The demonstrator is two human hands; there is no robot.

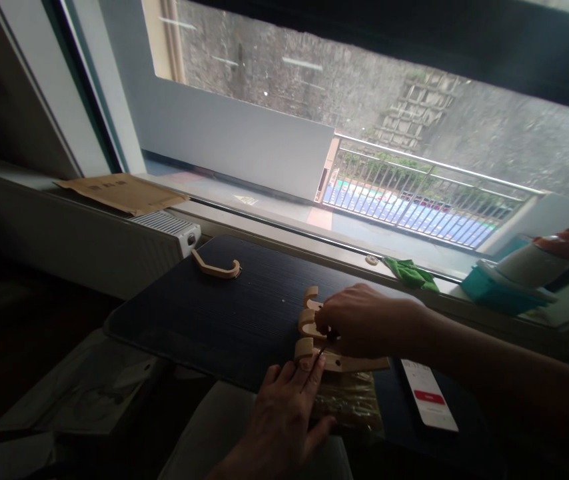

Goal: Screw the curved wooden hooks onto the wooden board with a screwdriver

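Pressing down with its fingers (309, 371) flat and spread, the left hand (282, 417) rests on the near end of a wooden hook rack (337, 362) that lies on the dark tabletop (204, 313); it grips nothing, only bearing on the wood and on the crinkled plastic bag (354, 400) under the rack. The right hand (359, 327) reaches in from the right with its fingers curled tight around a thin dark tool (323, 347), seemingly a small screwdriver, whose tip points down at the rack between the curved hooks (307, 321). Three pale hooks stand up from the strip just left of that hand, touching its fingertips. A single loose wooden hook (216, 268) lies well apart on the far left part of the tabletop. Near the right edge, just beside the rack's end, a phone (427, 393) lies face up with a lit white screen and a red bar. Beyond the tabletop runs a window sill (314, 250) carrying a green cloth (411, 273) and a teal container (494, 290), with a flattened piece of cardboard (122, 192) on the radiator (169, 227) to the left. Outside the glass a metal railing (414, 193) shows.
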